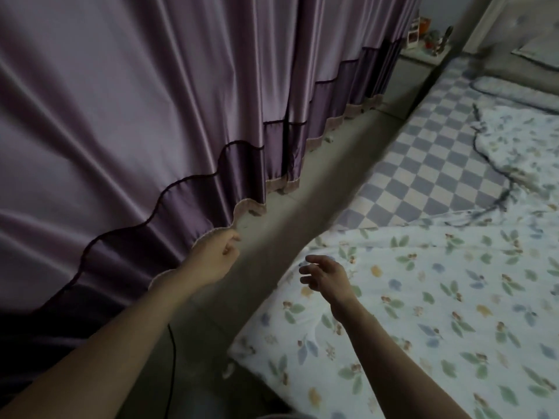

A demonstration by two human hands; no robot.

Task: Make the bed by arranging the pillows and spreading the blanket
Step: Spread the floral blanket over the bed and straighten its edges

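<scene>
Blanket with a leaf-and-flower print lies across the lower right of the frame, both hands empty above its near edge.

It covers the near part of the bed; further up, the checked sheet shows bare, with a bunched fold of the same print at right and a pillow at the upper right. The left hand, fingers loosely curled, hovers over the floor strip by the purple curtain. The right hand, fingers relaxed and spread, hangs over the blanket's corner.
</scene>
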